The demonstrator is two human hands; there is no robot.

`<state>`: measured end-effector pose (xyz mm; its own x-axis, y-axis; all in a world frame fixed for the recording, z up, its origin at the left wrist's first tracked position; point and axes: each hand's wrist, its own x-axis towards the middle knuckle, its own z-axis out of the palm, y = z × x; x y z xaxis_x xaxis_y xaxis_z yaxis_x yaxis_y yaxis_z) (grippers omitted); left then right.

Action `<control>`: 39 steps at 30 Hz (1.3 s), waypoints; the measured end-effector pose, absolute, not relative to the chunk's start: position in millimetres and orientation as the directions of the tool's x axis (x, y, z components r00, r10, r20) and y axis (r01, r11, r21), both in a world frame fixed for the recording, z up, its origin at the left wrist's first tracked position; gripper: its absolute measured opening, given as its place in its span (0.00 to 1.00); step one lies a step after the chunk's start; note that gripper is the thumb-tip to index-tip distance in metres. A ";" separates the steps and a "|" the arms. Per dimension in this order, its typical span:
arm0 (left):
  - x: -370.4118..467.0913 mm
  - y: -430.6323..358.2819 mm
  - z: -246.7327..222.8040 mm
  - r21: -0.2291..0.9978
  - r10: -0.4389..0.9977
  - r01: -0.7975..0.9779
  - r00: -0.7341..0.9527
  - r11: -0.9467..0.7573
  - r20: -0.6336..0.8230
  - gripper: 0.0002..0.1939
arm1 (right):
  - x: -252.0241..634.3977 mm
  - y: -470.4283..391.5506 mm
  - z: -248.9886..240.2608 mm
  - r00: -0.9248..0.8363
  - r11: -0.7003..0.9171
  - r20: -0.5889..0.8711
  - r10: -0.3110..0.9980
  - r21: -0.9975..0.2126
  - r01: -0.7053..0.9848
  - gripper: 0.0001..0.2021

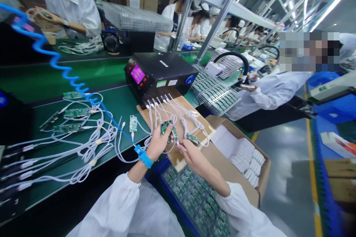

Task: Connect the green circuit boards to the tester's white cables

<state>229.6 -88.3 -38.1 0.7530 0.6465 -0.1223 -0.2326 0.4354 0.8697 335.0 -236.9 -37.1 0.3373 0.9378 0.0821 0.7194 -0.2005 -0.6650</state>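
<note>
My left hand (159, 141), with a blue wrist strap (144, 156), is closed on a green circuit board (166, 129) above a brown board (179, 118). My right hand (191, 155) pinches the white plug of a cable (178, 143) at the lower edge of that circuit board; whether it is fully seated I cannot tell. Another circuit board (193, 139) lies just right of my hands, and one more (133, 123) lies to the left with a cable plugged in. White cables (158, 104) run from the front of a black tester (164, 68) with a lit pink screen.
Several cabled circuit boards (76, 112) and bundled white cables (97, 142) cover the bench at left. A blue coiled cord (65, 70) crosses to my wrist. Below me sits a tray of circuit boards (191, 196), beside a carton (261, 189) of white pieces. A co-worker (267, 89) is at right.
</note>
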 end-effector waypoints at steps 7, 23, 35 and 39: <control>235.5 -95.9 -37.0 0.874 0.734 -0.265 0.664 0.407 -0.140 0.35 | 334.3 -233.7 -27.6 0.325 -0.169 0.004 0.946 -0.848 0.502 0.20; 233.4 -72.7 26.3 0.880 0.799 -0.247 0.563 0.406 -0.211 0.24 | 368.7 -253.9 -12.7 -0.316 0.254 0.061 0.947 -0.744 0.618 0.45; 276.4 -113.8 -13.2 0.904 0.676 -0.154 0.716 0.398 -0.176 0.26 | 450.0 -221.1 -19.2 -0.095 0.204 0.271 0.958 -0.410 0.889 0.12; 291.7 -124.1 -36.3 0.942 0.584 -0.062 0.797 0.330 -0.152 0.28 | 451.9 -220.7 -11.1 0.072 0.136 0.332 0.940 -0.561 0.817 0.09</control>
